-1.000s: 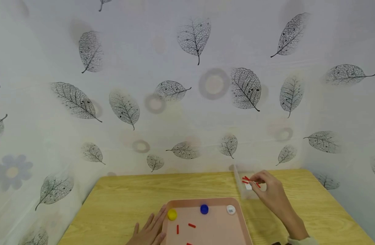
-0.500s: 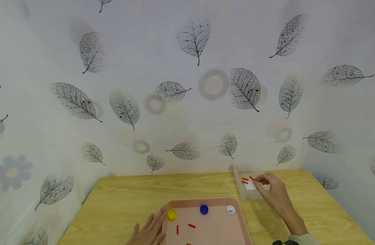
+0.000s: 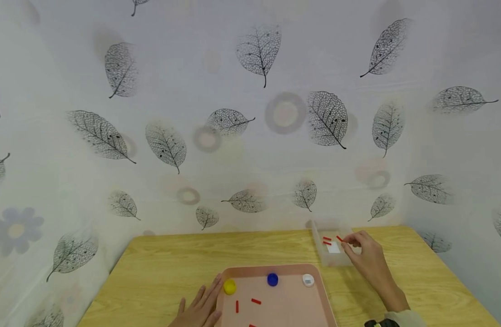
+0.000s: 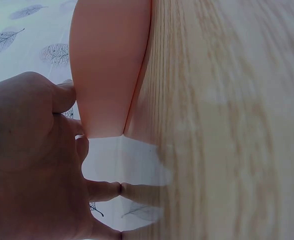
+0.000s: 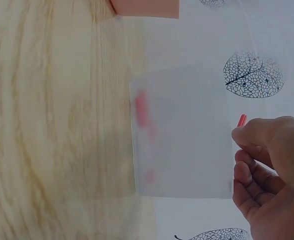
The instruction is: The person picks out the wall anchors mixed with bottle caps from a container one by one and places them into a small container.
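Observation:
My right hand [image 3: 366, 255] pinches a short red stick [image 5: 242, 120] between thumb and fingertips, close over the rim of a translucent plastic box [image 3: 336, 260]. Several more red sticks [image 3: 327, 239] and a white label [image 3: 333, 247] show inside the box; through its frosted wall in the right wrist view they are blurred. Fingers spread, my left hand [image 3: 198, 309] rests against the left side of a pink tray [image 3: 291, 313]; two of its fingertips [image 4: 114, 189] touch the table in the left wrist view. Several red sticks [image 3: 256, 301] lie scattered on the tray's floor.
Along the tray's far side sit a yellow cap [image 3: 230, 286], a blue cap [image 3: 272, 279] and a white cap [image 3: 308, 280]. The wooden table [image 3: 172, 259] backs onto a leaf-patterned curtain [image 3: 242, 159]. The tray's near end falls outside the head view.
The right hand has drawn back slightly to the right with a red stick pinched, lifting it from among the others in the box. The left hand stays in place.

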`<state>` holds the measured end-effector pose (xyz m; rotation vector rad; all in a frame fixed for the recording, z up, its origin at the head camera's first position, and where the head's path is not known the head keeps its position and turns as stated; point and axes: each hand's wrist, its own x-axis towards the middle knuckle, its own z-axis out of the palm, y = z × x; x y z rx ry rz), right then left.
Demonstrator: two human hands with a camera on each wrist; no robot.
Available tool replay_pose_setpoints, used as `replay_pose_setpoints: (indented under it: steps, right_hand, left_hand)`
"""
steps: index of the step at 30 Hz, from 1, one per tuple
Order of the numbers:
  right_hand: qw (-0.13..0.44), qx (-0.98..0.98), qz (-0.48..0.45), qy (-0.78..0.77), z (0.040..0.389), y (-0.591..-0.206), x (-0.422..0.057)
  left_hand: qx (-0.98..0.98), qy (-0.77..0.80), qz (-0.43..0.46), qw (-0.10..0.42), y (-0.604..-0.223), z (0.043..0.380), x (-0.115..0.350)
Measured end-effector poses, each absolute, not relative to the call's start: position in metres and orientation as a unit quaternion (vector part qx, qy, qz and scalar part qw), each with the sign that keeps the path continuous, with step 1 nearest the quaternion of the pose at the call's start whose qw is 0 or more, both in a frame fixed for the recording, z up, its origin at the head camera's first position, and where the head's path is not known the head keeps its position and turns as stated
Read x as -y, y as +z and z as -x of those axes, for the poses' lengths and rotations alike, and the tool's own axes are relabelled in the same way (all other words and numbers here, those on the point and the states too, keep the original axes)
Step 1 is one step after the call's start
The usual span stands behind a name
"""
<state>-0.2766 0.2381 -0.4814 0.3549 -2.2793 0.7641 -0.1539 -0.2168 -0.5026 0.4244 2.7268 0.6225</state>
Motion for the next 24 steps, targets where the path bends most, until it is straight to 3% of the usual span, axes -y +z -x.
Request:
replay_pose_setpoints:
  steps: [24]
  right_hand:
    - [0.309,0.896,-0.13,0.292,0.2772,-0.4877,-0.2391]
  left_hand:
    - [-0.951,0.193,-0.197,0.137,-0.5034,0.1505,0.2218]
